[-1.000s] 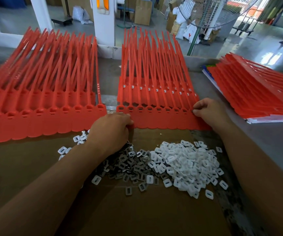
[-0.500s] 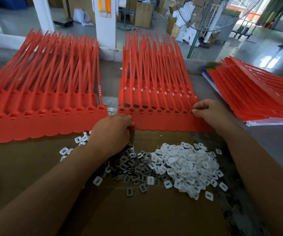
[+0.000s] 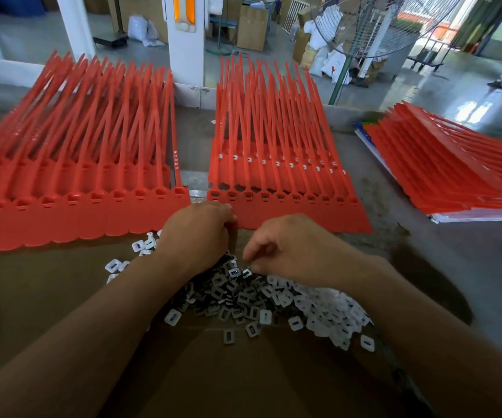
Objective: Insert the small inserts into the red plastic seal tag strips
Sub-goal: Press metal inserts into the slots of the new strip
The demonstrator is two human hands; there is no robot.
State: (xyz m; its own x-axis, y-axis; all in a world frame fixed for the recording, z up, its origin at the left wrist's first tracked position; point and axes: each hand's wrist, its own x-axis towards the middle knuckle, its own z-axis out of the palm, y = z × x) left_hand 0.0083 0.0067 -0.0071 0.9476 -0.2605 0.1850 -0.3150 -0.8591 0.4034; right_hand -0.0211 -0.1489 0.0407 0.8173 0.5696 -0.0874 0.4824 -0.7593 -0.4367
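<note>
Three batches of red seal tag strips lie on the table. The middle sheet (image 3: 289, 215) has small inserts seated in its row of heads. My left hand (image 3: 198, 233) is curled at that sheet's near left corner, with its fingertips on the red edge. A pile of small inserts lies in front of it, with dark ones (image 3: 228, 297) on the left and white ones (image 3: 328, 312) on the right. My right hand (image 3: 292, 248) hovers over the pile. Its thumb and forefinger are pinched together at the dark inserts.
A wider red strip sheet (image 3: 62, 218) lies at the left, its head pockets looking empty. A stack of red sheets (image 3: 454, 176) rests on papers at the right. Brown cardboard (image 3: 228, 381) carries the inserts. A standing fan (image 3: 364, 25) rises behind the table's far edge.
My right hand has left the right end of the middle sheet and come left and down onto the insert pile. My left hand has stayed at the sheet's corner.
</note>
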